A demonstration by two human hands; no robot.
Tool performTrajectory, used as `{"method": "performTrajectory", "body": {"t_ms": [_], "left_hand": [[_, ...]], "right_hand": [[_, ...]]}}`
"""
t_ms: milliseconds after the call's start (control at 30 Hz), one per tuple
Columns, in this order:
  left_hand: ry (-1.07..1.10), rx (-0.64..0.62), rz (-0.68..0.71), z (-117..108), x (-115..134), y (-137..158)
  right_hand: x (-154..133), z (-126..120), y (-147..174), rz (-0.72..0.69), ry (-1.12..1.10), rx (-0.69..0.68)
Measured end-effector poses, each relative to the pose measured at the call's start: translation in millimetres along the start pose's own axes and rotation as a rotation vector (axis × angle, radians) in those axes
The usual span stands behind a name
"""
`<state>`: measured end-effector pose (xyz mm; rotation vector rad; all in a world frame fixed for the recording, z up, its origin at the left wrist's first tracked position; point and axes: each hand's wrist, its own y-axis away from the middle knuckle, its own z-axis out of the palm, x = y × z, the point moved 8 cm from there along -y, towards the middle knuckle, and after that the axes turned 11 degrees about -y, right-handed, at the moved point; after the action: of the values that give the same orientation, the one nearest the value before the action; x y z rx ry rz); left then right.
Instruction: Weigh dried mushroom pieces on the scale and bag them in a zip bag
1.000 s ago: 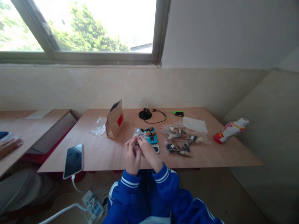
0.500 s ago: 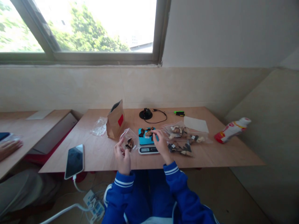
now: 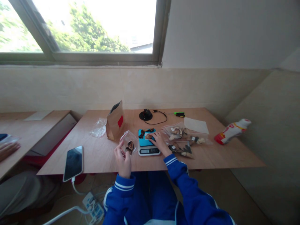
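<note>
fingers of left hand (image 3: 123, 157) pinching small clear bag (image 3: 128, 141) upright, right hand (image 3: 160, 143) fingers reaching onto blue scale (image 3: 147, 143), grip unclear

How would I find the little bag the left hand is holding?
Start at the brown paper bag standing on the wooden table. Just right of it, beside the blue scale, the left hand lifts a small clear bag. Unlike the fuller bags lying flat farther right, it is raised and holds a few dark pieces.

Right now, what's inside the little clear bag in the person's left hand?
The small clear bag, held up by the left hand, holds a few dark brown pieces. What they are is too small to tell.
</note>
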<state>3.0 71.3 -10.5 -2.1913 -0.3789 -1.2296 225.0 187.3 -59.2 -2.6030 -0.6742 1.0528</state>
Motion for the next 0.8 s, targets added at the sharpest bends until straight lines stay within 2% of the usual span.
{"method": "performTrajectory", "body": {"t_ms": [167, 467, 633, 800], "left_hand": [[0.025, -0.014, 0.011, 4, 1, 1], [0.007, -0.044, -0.001, 7, 1, 1], [0.004, -0.08, 0.01, 12, 4, 2], [-0.002, -0.092, 0.039, 18, 6, 1]], "right_hand": [[3, 2, 0, 0.063, -0.117, 0.02], [0, 3, -6, 0.031, -0.097, 0.013], [5, 2, -6, 0.066, -0.096, 0.027], [17, -1, -8, 0.111, -0.243, 0.07]]}}
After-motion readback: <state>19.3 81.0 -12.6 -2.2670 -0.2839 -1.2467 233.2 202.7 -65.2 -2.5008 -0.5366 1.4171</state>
